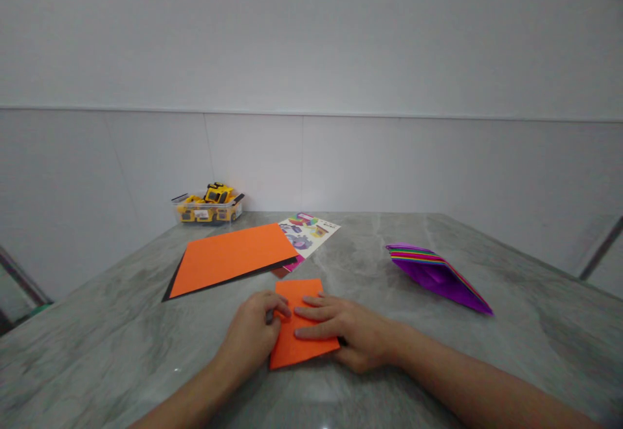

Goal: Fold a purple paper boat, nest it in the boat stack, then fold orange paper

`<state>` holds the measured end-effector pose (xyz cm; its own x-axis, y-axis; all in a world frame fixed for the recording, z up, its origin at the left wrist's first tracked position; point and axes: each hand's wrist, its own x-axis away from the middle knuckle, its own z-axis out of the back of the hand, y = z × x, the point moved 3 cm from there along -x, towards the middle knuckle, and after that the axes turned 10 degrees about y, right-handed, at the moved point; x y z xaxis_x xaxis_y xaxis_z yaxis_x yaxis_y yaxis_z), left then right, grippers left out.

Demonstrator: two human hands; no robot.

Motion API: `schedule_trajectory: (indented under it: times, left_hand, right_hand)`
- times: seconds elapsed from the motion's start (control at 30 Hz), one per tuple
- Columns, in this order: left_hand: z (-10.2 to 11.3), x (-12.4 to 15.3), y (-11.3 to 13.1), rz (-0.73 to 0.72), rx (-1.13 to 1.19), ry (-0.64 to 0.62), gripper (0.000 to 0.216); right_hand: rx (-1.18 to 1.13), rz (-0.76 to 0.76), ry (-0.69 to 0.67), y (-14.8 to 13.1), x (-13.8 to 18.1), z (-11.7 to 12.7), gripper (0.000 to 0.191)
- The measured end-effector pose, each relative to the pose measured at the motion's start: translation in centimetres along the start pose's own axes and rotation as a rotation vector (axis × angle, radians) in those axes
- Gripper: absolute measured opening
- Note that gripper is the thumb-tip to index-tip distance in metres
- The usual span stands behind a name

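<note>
A folded piece of orange paper [299, 348] lies on the table in front of me, its near edge slightly slanted. My left hand [257, 325] is at its left edge, fingers curled and closed on that edge, with the fingertips on the upper face. From the right, my right hand [348, 328] reaches over the same paper. Its fingers are spread and lie flat on top, and its thumb is by the near right corner. Just beyond, a large orange sheet [233, 254] rests on a dark sheet whose edge shows at the left and front.
A printed booklet [314, 237] is partly under the large sheets. At the back left stands a clear plastic box [209, 213] with yellow toy vehicles. A stack of coloured paper, purple on top [433, 273], sits at the right on the grey marbled table [487, 377]. A wall borders the far edge.
</note>
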<state>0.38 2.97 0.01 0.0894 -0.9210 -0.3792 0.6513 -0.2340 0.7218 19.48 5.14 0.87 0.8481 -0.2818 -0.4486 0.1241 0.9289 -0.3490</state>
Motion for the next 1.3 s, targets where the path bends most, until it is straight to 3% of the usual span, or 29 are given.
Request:
schedule_trajectory:
  times: [0.2,0.37,0.5,0.6,0.77,0.87,1.07,1.13,1.23,1.3]
  left_hand:
    - [-0.4,0.4,0.6,-0.065,-0.013,-0.097,0.027]
    - [-0.7,0.8,1.1,-0.115,0.076,-0.16,0.023]
    - [-0.1,0.4,1.1,0.035,0.194,-0.008,0.021]
    - [-0.1,0.3,1.2,0.179,0.355,-0.018,0.037]
    - [-0.8,0.9,1.7,0.167,0.548,-0.156,0.03]
    - [-0.9,1.2,1.5,0.188,0.544,-0.113,0.021]
    - [-0.6,1.1,1.8,0.191,0.563,-0.051,0.031]
    - [-0.8,1.2,1.8,0.307,0.716,-0.095,0.035]
    - [-1.6,1.7,1.6,0.611,0.966,-0.23,0.03]
    - [-2.0,2.0,1.5,0.729,1.015,-0.326,0.03]
  right_hand:
    - [-0.137,0.055,0.057,-0.1,-0.2,0.1,0.038]
    - [-0.271,0.017,0.286,0.3,0.2,0.3,0.024]
    - [-0.299,-0.128,0.508,1.3,0.5,0.6,0.022]
    - [-0.269,-0.197,0.608,1.8,0.6,1.0,0.025]
    - [-0.19,-0.266,0.647,2.0,0.7,1.2,0.026]
    - [-0.196,-0.248,0.63,1.8,0.6,1.1,0.024]
    - [-0.28,-0.301,0.61,2.2,0.7,0.7,0.029]
    - [-0.33,-0.32,0.616,2.4,0.7,0.7,0.032]
    - [-0.393,-0.322,0.594,2.3,0.6,0.8,0.038]
    - [-0.44,-0.305,0.564,2.1,0.5,0.9,0.043]
